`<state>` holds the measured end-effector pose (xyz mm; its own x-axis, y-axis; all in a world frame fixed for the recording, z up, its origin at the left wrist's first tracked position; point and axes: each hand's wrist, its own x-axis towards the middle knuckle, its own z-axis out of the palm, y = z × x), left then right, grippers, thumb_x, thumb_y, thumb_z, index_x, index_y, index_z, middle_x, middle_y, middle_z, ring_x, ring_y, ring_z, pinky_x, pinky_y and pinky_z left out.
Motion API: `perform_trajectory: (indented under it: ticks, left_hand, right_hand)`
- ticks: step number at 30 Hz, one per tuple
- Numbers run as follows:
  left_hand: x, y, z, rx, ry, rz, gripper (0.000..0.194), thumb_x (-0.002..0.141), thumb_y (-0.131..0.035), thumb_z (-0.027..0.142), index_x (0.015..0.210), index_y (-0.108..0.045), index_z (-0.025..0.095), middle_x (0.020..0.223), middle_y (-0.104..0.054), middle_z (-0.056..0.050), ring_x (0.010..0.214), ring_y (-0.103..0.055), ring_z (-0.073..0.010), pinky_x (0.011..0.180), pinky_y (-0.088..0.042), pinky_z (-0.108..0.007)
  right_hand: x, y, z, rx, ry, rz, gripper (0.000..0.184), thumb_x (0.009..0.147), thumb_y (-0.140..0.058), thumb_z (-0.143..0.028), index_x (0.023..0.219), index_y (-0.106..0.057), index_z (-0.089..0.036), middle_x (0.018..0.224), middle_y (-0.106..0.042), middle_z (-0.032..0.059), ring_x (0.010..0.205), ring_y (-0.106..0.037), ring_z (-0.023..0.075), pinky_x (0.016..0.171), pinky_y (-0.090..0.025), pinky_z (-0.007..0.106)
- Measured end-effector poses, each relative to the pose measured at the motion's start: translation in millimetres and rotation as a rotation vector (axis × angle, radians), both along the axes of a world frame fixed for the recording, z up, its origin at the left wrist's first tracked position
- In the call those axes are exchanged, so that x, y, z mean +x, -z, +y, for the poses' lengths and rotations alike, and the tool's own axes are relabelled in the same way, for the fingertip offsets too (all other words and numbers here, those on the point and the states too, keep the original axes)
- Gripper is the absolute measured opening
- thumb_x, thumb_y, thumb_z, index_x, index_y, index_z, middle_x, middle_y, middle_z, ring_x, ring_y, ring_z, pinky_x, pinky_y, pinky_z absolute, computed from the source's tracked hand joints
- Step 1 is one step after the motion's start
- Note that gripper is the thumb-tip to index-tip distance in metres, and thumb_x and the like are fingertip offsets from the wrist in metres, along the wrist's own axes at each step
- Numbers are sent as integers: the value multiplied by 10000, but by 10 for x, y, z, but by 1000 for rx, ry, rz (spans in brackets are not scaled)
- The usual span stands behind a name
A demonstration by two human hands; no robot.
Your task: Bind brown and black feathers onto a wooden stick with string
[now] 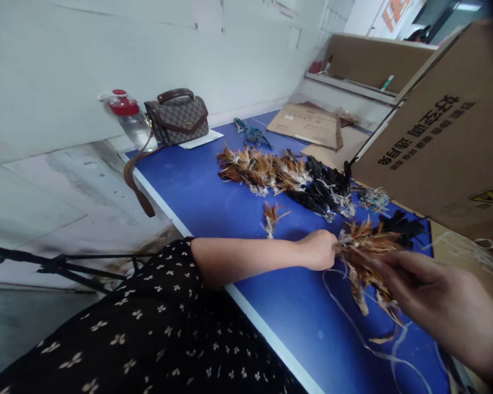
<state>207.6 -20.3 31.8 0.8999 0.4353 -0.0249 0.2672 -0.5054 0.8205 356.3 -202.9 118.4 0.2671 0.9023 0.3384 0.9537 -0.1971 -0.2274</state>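
Feathers [367, 243], a brown and orange bundle, sit between both hands above the blue tabletop [213, 191], near its right end. The left hand [318, 249] is closed in a fist on the bundle's tied end. The right hand [431, 295] holds the loose tips, its fingers [388, 265] curled around them. Pale string [353, 323] trails from the bundle down onto the tabletop. Just beyond the hands lies a single small tuft [271, 216], and farther back a long row of feather bundles [287, 178], brown on the left and black on the right. A handbag [177, 117] and a red-capped bottle [127, 117] stand at the far left corner. A big cardboard box [439, 142] rises on the right.
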Motion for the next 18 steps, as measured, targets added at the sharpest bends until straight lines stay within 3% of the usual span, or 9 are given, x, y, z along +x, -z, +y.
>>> perform_trajectory:
  ticks: [4,10,14,18]
  left_hand:
    - [-38,-80,66,-75,-69,-39,337,1054,-674,227,720,-673,183,648,-572,10,677,-534,-153,690,-441,-274]
    - [-40,-118,45,-420,-202,-134,416,1080,-695,342,705,-583,200,554,-446,61,521,-403,-106,551,-300,-249]
    - [-101,-264,29,-718,-199,-236,513,1030,-823,478,700,-563,184,606,-495,47,526,-420,-73,540,-321,-214]
    - [-284,-415,57,-933,-93,-322,630,914,-967,536,649,-527,172,601,-449,58,541,-361,-42,537,-303,-201]
  right_hand:
    - [-254,247,-103,42,-80,108,574,1060,-632,-792,941,-880,-288,776,-820,54,534,-710,216,492,-533,317]
    - [-626,652,-13,246,-44,273,409,1075,-703,-585,1013,-899,-232,951,-892,103,755,-848,267,728,-681,342]
    - [-725,828,37,298,42,450,478,1044,-746,-644,1008,-926,-203,929,-894,111,750,-845,272,727,-693,335]
    - [-565,971,-20,328,137,516,538,999,-783,-710,1014,-947,-198,912,-892,102,775,-853,282,663,-671,305]
